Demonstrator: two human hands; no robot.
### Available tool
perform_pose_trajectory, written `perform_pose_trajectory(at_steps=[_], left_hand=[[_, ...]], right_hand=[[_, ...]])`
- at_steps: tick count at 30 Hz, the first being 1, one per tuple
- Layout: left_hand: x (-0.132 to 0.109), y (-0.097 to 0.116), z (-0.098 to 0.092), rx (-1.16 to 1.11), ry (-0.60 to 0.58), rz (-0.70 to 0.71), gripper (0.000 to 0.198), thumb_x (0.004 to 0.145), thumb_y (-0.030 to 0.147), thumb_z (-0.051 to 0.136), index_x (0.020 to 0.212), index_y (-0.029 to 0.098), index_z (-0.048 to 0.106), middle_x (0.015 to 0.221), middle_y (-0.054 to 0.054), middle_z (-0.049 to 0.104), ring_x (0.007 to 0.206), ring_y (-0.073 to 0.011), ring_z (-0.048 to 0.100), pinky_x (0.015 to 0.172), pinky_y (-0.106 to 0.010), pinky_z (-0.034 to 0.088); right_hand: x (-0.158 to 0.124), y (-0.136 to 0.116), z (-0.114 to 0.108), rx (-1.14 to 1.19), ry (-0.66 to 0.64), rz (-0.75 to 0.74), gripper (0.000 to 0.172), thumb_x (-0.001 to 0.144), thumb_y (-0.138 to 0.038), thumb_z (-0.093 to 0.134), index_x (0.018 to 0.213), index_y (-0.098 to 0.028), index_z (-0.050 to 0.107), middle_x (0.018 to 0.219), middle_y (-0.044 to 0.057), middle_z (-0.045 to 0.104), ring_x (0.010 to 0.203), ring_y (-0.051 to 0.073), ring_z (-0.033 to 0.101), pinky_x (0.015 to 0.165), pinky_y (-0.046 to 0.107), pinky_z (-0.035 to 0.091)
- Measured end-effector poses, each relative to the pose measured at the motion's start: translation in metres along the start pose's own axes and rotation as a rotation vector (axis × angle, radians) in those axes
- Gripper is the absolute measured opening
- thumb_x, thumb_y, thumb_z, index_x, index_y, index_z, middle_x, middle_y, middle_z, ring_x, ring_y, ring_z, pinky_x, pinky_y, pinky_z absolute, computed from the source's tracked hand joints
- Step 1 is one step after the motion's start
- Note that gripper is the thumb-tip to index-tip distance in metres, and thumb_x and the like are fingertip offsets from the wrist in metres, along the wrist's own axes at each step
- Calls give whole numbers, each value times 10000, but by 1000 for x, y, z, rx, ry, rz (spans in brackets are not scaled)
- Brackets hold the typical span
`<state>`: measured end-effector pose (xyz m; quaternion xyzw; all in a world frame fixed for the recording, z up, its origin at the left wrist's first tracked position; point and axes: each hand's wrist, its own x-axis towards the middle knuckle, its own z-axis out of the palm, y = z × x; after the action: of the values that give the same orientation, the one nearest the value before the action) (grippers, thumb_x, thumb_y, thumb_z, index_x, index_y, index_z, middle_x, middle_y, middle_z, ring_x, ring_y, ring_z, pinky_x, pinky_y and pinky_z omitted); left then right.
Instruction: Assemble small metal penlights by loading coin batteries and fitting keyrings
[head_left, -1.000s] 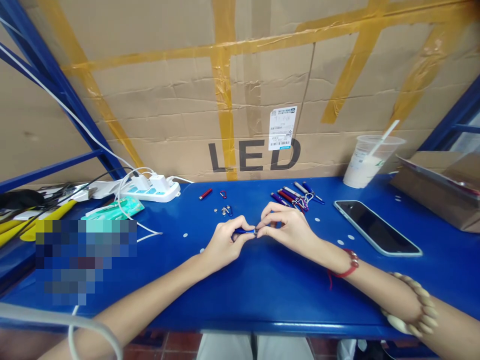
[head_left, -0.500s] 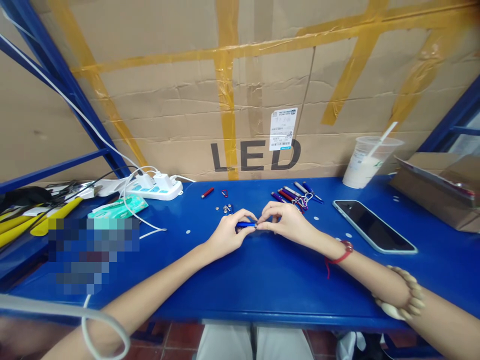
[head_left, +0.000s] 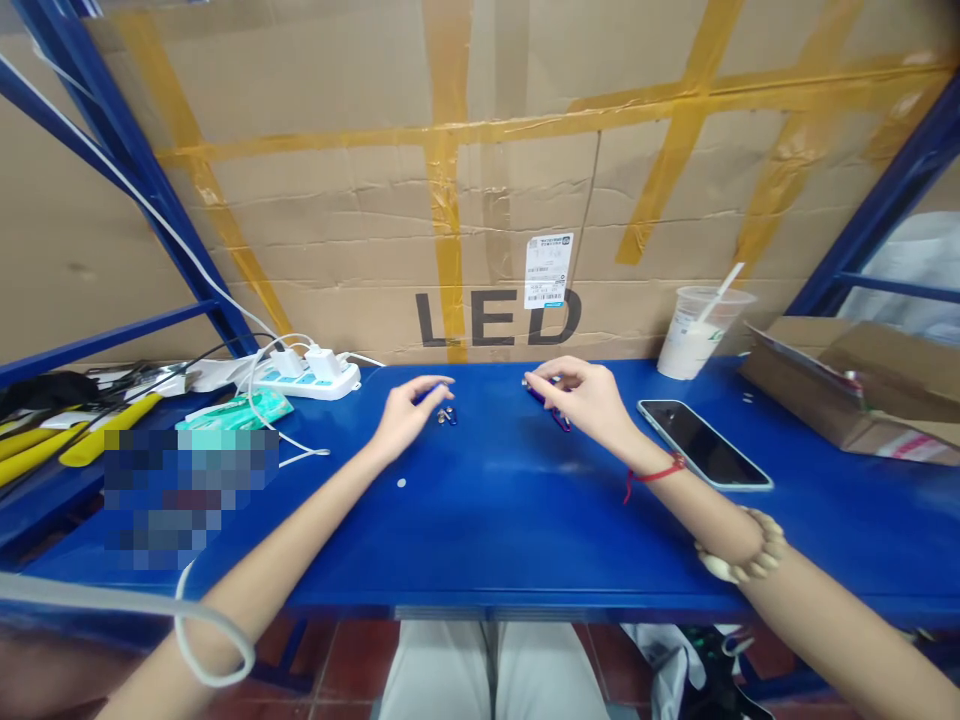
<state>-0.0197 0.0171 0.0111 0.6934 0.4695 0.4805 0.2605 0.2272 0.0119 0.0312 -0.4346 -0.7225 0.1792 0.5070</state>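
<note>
Near the centre of the frame, the left hand (head_left: pixel 407 415) has fingers curved into a narrow grip; whether it holds something, I cannot tell. Just beside it, small shiny metal pieces (head_left: pixel 442 416) lie on the smooth blue surface (head_left: pixel 480 520). Right of centre, the right hand (head_left: pixel 581 396) has its fingertips close together, its hold also unclear, and it mostly hides slim, glossy tubes (head_left: pixel 535 394). The brown cardboard box (head_left: pixel 802 385) is cut by the right edge.

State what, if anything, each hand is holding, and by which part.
It cannot be told: the left hand and right hand each hide whatever they may grip.
</note>
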Motion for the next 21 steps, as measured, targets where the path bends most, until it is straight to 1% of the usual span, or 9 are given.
perform_pose_trajectory(at_steps=[3, 6, 9, 11, 14, 16, 17, 19, 21], left_hand=[[10, -12, -15, -64, 190, -23, 392, 770, 474, 565, 967, 140, 625, 826, -94, 711, 882, -215, 646, 853, -334, 464], [14, -21, -20, -126, 291, -58, 420, 712, 495, 613, 940, 144, 577, 750, -79, 701, 787, -197, 648, 779, -313, 478], [14, -21, -19, -81, 284, -93, 448, 672, 529, 630, 904, 152, 562, 741, -78, 699, 725, -186, 634, 659, -269, 465], [13, -17, -17, -52, 249, -109, 483, 667, 568, 610, 919, 160, 555, 755, -79, 700, 710, -187, 626, 565, -236, 430], [11, -12, -16, -8, 191, -132, 518, 661, 606, 590, 938, 170, 548, 771, -75, 699, 711, -186, 617, 514, -215, 400], [11, -10, -17, 8, 190, -145, 535, 649, 617, 590, 942, 172, 545, 765, -69, 695, 702, -187, 616, 520, -219, 403], [11, -10, -17, 18, 197, -149, 537, 638, 621, 593, 927, 172, 546, 753, -65, 691, 699, -190, 616, 531, -224, 408], [12, -12, -19, 38, 202, -150, 543, 633, 623, 592, 929, 171, 546, 750, -61, 684, 718, -198, 619, 558, -234, 420], [14, -14, -22, 53, 209, -161, 548, 639, 622, 585, 948, 172, 540, 753, -58, 684, 726, -199, 615, 576, -239, 429]], right_hand=[[9, 2, -16, 82, 97, 52, 304, 704, -464, 664, 716, -162, 693, 808, 73, 712, 592, 175, 670, 495, 254, 530], [18, 17, -46, 84, 243, 97, 260, 666, -406, 705, 671, -147, 679, 794, 85, 716, 657, 203, 688, 588, 290, 576], [23, 33, -97, 56, 302, 214, 226, 619, -340, 749, 609, -141, 643, 642, 70, 688, 620, 210, 683, 582, 296, 579], [20, 41, -138, 18, 390, 290, 211, 601, -295, 770, 638, -127, 647, 644, 78, 684, 626, 200, 680, 608, 283, 576], [8, 49, -199, -139, 512, 367, 286, 681, -275, 723, 889, -85, 671, 857, 152, 701, 745, 174, 680, 663, 233, 539], [-1, 55, -233, -234, 615, 407, 325, 753, -275, 650, 986, -48, 642, 974, 213, 670, 795, 163, 667, 677, 229, 511], [-6, 59, -247, -284, 653, 429, 312, 773, -271, 620, 978, -37, 640, 1006, 237, 653, 804, 165, 659, 674, 240, 499], [-14, 68, -270, -391, 685, 488, 191, 757, -209, 614, 841, -45, 666, 962, 249, 655, 781, 178, 642, 662, 275, 469], [-20, 80, -287, -463, 632, 533, 32, 678, -91, 646, 669, -68, 666, 834, 215, 676, 715, 176, 622, 635, 294, 430]])
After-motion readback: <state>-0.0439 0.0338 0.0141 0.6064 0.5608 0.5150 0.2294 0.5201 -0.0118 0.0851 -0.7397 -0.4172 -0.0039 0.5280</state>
